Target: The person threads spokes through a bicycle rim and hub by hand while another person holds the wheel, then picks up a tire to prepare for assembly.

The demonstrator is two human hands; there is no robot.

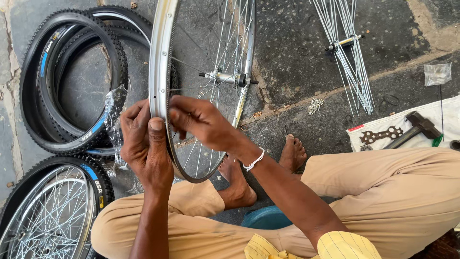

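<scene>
Gripping the silver wheel rim (158, 57) from the outside, my left hand (143, 144) is wrapped around its edge with the thumb pressed flat on the metal. My right hand (201, 122) sits on the inner side, fingertips pinched narrow at the rim where a spoke (189, 64) meets it; whether they hold a small part I cannot tell. The rim stands upright between my knees, its hub (227, 77) above my hands and its lowest curve just over my bare feet (239, 184).

Outward from there, 2 loose black tyres (72, 76) lie on the stone to the left, and 1 finished wheel (50, 211) lies below them. To the right, a bundle of spare spokes (352, 62) fans out, small nipples (315, 105) are scattered nearby, and a hammer (414, 129) rests on a white cloth (445, 115).

I judge the risk to be the rim rolling sideways if the left grip slackens, or a tiny piece slipping from the pinch and vanishing in the cracks.
</scene>
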